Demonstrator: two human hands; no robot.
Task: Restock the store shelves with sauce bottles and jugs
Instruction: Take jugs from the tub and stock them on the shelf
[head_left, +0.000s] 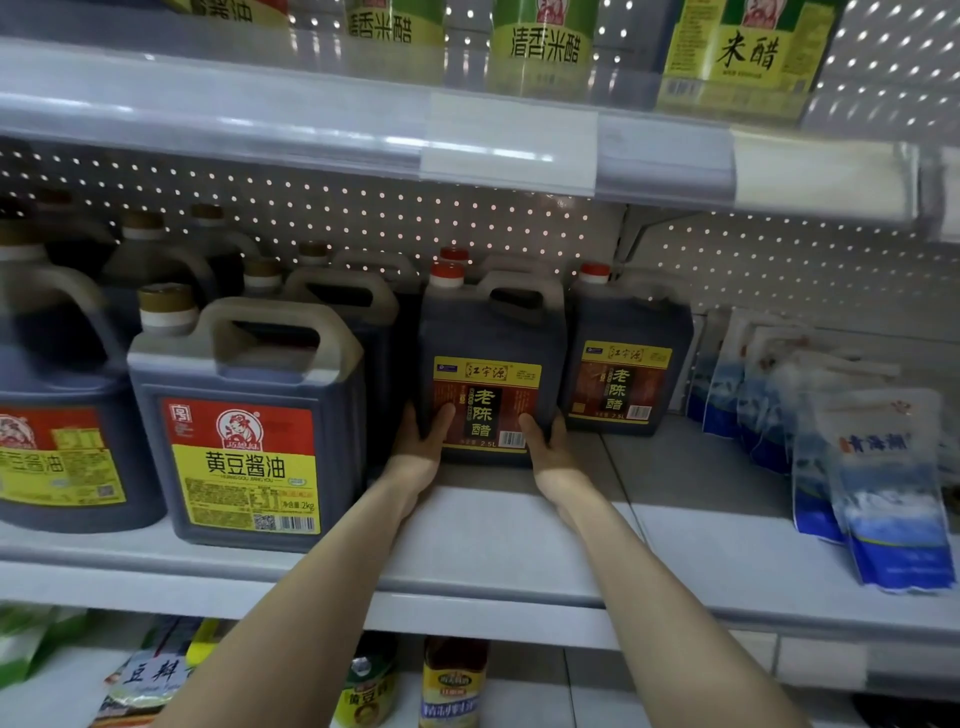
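White metal shelving fills the view, and two bare forearms reach up from the bottom edge. Under the arms, small bottles (451, 680) on the lower tier are cut off by the frame. Nearer than the hands, the shelf (519, 540) shows a bare strip of board back from its front lip.

The left hand (422, 441) and the right hand (546, 447) grip the lower corners of the vinegar jug (491, 343). Both thumbs lie on its front label, and the fingers curl round its sides out of sight. The jug is upright; whether its base rests on the board cannot be told.

Left of the left hand a soy sauce jug (244, 415) stands close by. Just right of the right hand stands a second vinegar jug (623, 358), then open board, then blurred blue-and-white pouches (883, 493).

Behind the hands, further caps show above hidden bodies, before the pegboard wall (363, 208). The upper shelf (311, 124) overhangs.
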